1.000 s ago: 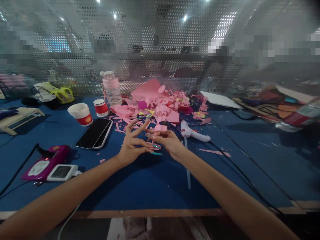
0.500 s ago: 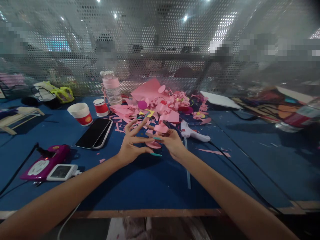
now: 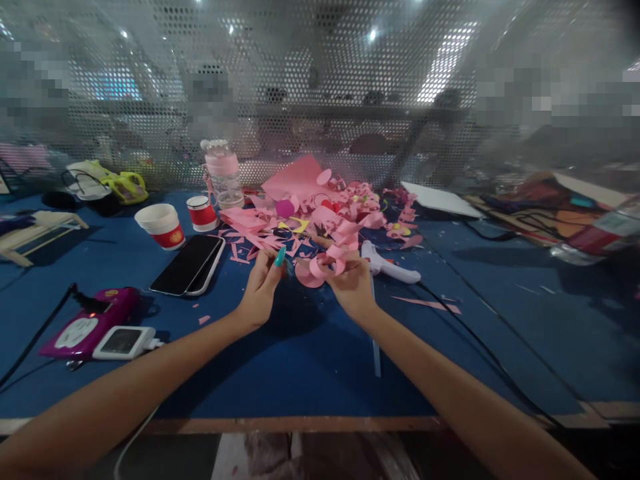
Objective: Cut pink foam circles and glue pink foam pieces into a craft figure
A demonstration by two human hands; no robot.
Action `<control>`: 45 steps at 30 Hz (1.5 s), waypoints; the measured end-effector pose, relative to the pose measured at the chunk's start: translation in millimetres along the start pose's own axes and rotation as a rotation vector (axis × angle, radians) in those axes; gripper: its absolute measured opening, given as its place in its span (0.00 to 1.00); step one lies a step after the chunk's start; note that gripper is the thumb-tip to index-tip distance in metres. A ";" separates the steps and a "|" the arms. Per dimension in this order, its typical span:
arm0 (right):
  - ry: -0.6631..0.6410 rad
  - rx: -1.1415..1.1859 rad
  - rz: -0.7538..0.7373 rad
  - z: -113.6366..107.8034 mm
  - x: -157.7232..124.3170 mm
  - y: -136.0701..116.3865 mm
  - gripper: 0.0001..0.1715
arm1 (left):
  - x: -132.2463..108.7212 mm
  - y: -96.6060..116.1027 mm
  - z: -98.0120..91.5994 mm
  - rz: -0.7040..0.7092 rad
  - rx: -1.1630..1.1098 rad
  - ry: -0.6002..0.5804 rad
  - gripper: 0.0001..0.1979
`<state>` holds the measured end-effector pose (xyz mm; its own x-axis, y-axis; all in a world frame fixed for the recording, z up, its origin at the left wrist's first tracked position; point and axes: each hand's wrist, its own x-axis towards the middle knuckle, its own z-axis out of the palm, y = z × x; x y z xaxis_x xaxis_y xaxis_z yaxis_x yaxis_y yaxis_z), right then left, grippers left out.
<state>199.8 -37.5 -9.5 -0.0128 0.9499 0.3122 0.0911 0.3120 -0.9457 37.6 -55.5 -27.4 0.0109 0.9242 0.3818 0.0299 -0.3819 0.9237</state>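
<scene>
My right hand (image 3: 353, 285) pinches a curled pink paper piece (image 3: 331, 264), made of looped strips with a round pink disc (image 3: 309, 273) at its left side. A thin dark-tipped thing shows just above that piece; I cannot make out what it is. To the left, a short gap away, my left hand (image 3: 261, 288) is closed, with its fingers curled and its teal-nailed thumb pointing up. Whatever its fingertips hold, if anything, is hidden. Beside my right hand lies a white glue gun (image 3: 393, 268), and a clear glue stick (image 3: 377, 357) extends below it.
Behind my hands is a heap of pink paper scraps (image 3: 300, 181). A phone (image 3: 187, 265), paper cup (image 3: 163, 227), red-and-white cup (image 3: 202, 213) and pink-topped bottle (image 3: 223, 175) stand or lie left. A purple power socket (image 3: 97, 320) is nearer. A black cord (image 3: 480, 353) crosses the right side.
My left hand has drawn away leftward from the pink paper piece, and its spread fingers have curled closed. The piece has turned in my right hand, so its disc and loops show more.
</scene>
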 end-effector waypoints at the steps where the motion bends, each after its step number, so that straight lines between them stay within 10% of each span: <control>1: 0.032 -0.030 -0.023 1.1 -0.4 -0.8 0.12 | -1.1 0.2 2.2 -0.078 -0.020 -0.020 0.19; 10: 0.245 -0.208 -0.229 15.4 -9.7 1.0 0.12 | -6.2 4.1 16.8 -0.331 0.028 0.005 0.22; 23: -0.016 0.016 -0.086 13.5 -0.9 5.6 0.12 | -2.9 -1.6 11.1 -0.385 0.075 -0.049 0.20; 45: 0.083 0.005 -0.091 17.0 -1.5 13.3 0.14 | -5.1 5.8 16.1 -0.517 -0.027 -0.092 0.19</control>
<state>184.1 -34.5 -24.1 0.0614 0.9130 0.4034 0.0881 0.3976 -0.9133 53.8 -62.4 -24.5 0.0891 0.9878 -0.1277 0.0285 0.1257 0.9917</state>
